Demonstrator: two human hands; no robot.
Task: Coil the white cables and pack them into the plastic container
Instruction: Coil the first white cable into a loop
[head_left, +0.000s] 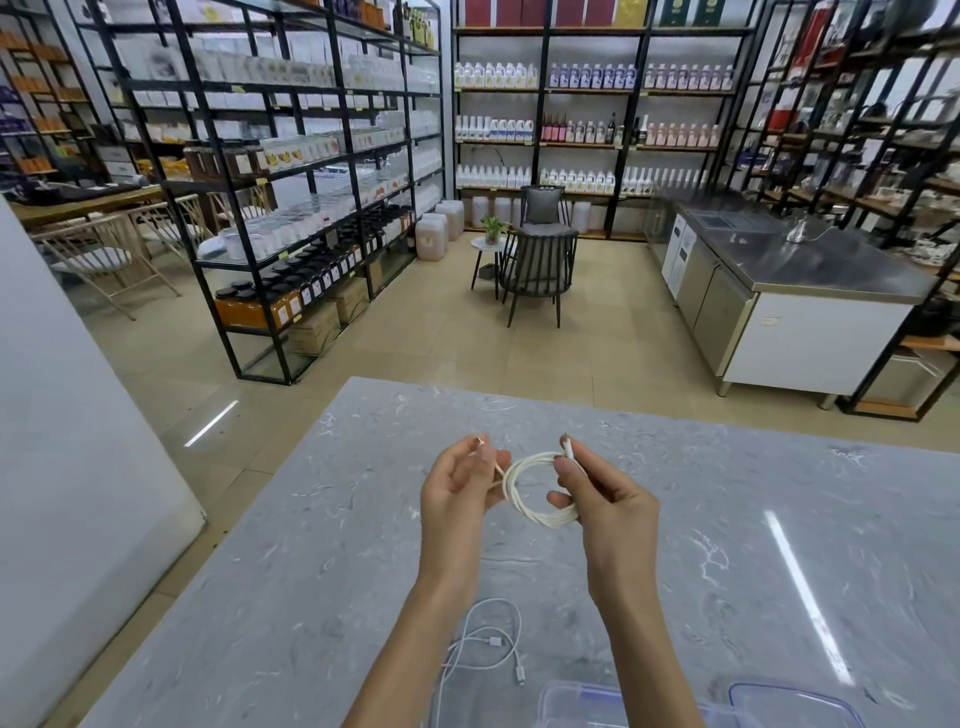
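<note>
The free end (500, 470) was pinched in the left hand (460, 491), just left of the coiled white cable (545, 521), whose loops were gripped by the right hand (610, 501) above the table (311, 519). The uncoiled tail was judged short, lying leftward; the plastic container (576, 701) sat near, below the right forearm.
</note>
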